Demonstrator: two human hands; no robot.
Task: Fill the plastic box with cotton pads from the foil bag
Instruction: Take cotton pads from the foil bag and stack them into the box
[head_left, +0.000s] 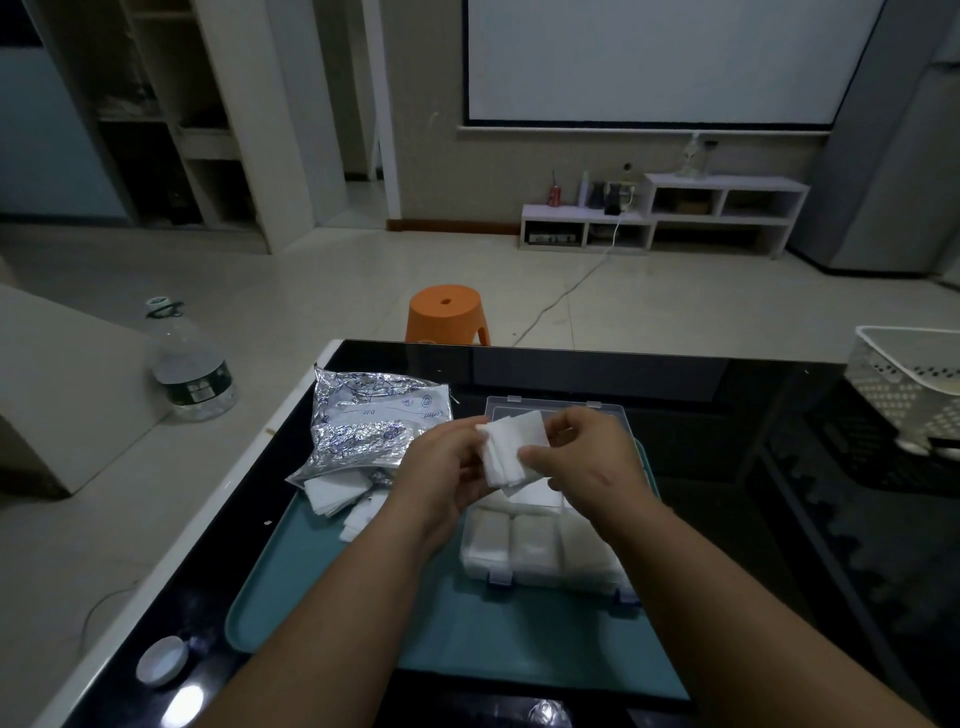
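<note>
Both hands are clamped on one stack (511, 449) of pads; the left hand (441, 467) pinches its left edge, the right hand (587, 457) its right edge, thumb on top; the stack hangs in the air, fanned and uneven. Straight below the grip sits the box (540, 579), its near cells looking full; the cell under the grip is mostly hidden; the open lid (519, 408) shows just beyond the grip. The bag (363, 421) lies left of the grip, loose pads (332, 493) at its mouth, down-left of the grip, on the tray (311, 597).

Likely trouble: a fanned stack sheds sheets once one hand lets go; lowered askew, it would catch a divider and crumple; overfilling would keep the lid from closing.
</note>
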